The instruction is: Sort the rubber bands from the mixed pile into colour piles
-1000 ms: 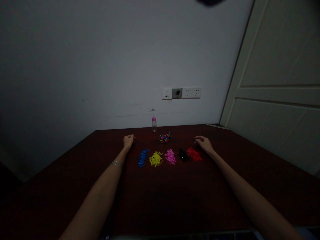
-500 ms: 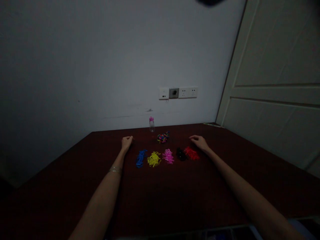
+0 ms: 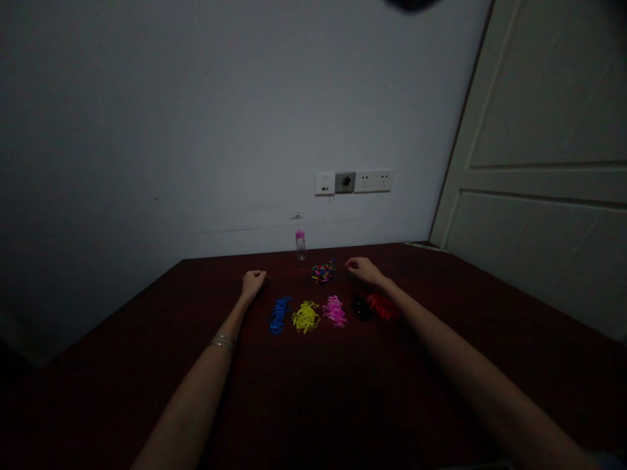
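Note:
On a dark red table [image 3: 313, 391] lie small heaps of coloured bands in a row: blue [image 3: 279, 314], yellow [image 3: 305, 316], pink [image 3: 335, 311], black [image 3: 361, 307] and red [image 3: 383, 306]. Behind them sits a mixed-colour heap [image 3: 324, 271]. My left hand [image 3: 253, 284] rests on the table left of the blue heap, fingers curled in with nothing visible in them. My right hand [image 3: 361, 269] hovers just right of the mixed heap, fingers loosely curled; the dim light hides whether it holds anything.
A small clear bottle with a pink cap [image 3: 300, 244] stands at the table's far edge by the white wall. Wall sockets [image 3: 353, 181] sit above it. A pale door [image 3: 543, 189] is at the right.
My right hand has moved left from beside the red heap to beside the mixed-colour heap. My left hand has stayed in place.

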A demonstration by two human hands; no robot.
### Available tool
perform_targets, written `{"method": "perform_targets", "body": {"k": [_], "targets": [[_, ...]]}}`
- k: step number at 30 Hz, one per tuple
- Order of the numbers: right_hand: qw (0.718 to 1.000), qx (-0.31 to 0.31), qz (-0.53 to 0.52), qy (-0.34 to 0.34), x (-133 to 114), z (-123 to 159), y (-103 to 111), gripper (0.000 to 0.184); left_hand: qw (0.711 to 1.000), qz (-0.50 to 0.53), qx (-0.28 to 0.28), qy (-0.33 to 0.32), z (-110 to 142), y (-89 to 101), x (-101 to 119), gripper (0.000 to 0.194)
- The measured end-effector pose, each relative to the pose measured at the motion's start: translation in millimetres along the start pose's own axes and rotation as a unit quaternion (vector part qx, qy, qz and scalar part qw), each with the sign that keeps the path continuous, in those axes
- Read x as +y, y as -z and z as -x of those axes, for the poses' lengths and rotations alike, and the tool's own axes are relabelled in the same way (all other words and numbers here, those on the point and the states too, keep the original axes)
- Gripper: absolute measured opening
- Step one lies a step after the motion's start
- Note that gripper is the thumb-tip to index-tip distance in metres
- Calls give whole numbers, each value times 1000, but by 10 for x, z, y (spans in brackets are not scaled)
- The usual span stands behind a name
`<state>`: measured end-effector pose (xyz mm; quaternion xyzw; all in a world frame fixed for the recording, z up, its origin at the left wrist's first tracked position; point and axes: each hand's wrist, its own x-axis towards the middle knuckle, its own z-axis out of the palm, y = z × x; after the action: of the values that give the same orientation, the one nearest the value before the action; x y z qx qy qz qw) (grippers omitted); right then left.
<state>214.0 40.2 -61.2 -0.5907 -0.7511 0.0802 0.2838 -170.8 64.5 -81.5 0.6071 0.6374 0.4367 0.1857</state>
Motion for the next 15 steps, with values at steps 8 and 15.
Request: {"method": "perform_targets", "body": {"k": [8, 15], "targets": [[997, -24, 65, 15, -72, -158, -214, 33, 999, -24, -16, -20, 28, -14, 9, 28], [999, -10, 46, -15, -90, -345, -387, 40, 998, -56, -17, -36, 23, -28, -28, 29]]}}
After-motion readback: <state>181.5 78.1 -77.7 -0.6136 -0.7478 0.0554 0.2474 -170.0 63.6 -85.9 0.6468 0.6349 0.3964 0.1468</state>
